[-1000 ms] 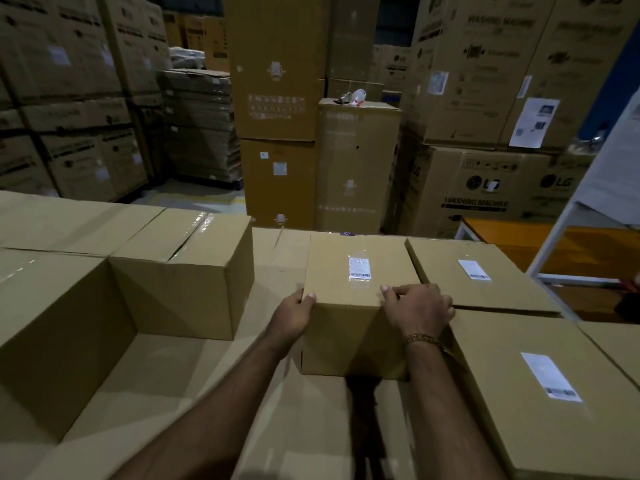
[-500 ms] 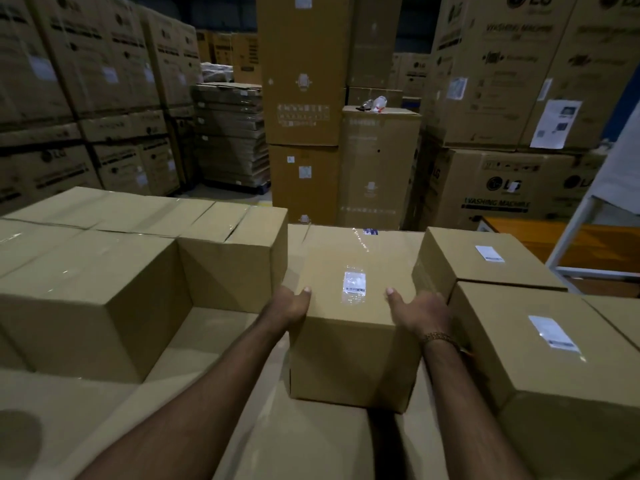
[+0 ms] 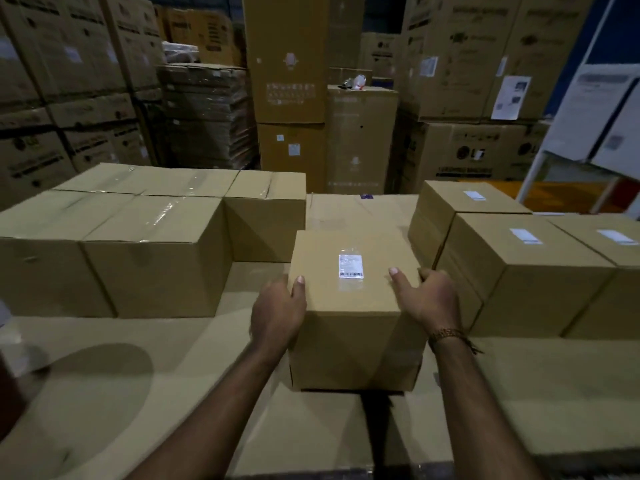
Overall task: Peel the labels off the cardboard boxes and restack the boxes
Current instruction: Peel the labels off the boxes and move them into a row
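A small cardboard box (image 3: 353,337) sits at the centre with a white barcode label (image 3: 350,266) under clear tape on its top. My left hand (image 3: 277,311) grips its left side, thumb hooked over the top edge. My right hand (image 3: 431,297) grips its right side, thumb on the top, a bracelet on the wrist. The box rests on or just above a flat cardboard surface (image 3: 166,368); I cannot tell which. To the right stand three labelled boxes (image 3: 519,271). To the left stand taped boxes without labels (image 3: 152,258).
Tall stacks of printed appliance cartons (image 3: 485,57) fill the background. A narrow tall carton (image 3: 362,133) stands behind the work surface. A white board on a frame (image 3: 595,109) leans at the right. An orange surface (image 3: 554,192) lies behind the right-hand boxes.
The held box has come towards me, away from the labelled boxes on the right. Both hands slid from its near top edge to its sides. The view has pulled back.
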Tool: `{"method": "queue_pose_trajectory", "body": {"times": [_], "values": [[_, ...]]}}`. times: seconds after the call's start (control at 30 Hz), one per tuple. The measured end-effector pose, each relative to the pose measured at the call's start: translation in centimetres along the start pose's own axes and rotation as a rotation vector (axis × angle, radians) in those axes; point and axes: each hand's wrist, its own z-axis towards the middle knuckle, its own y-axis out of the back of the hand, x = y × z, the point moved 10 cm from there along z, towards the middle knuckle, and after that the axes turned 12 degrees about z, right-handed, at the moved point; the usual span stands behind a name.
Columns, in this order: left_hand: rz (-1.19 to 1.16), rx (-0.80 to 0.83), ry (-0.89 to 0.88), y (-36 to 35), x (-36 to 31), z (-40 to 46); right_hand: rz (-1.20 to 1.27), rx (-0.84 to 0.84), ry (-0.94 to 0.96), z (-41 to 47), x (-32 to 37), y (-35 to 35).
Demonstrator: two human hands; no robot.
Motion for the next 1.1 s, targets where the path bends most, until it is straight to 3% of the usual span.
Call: {"method": "queue_pose_trajectory", "body": {"times": [0.27,0.63,0.7,0.8,0.93,1.1], "values": [[-0.029,-0.056,0.048,5.0,5.9,-5.6,-0.043,0.039,0.021,-7.2,2.5,-1.0],[0.097,0.110,0.036,4.3,6.0,-7.6,-0.231,0.119,-0.081,-9.9,-0.2,-1.4],[0.123,0.083,0.001,4.9,4.2,-7.2,-0.308,0.080,-0.021,-10.2,1.1,-1.2],[0.148,0.055,-0.141,5.1,0.4,-6.2,-0.368,-0.014,0.245,-10.3,5.2,-1.2],[0.193,0.161,-0.235,2.6,-2.4,-4.7,-0.097,0.220,0.322,-9.1,8.0,-5.2],[0.406,0.203,-0.283,0.1,-2.3,-4.4,-0.252,0.348,0.367,-7.8,8.7,-9.9]]}}
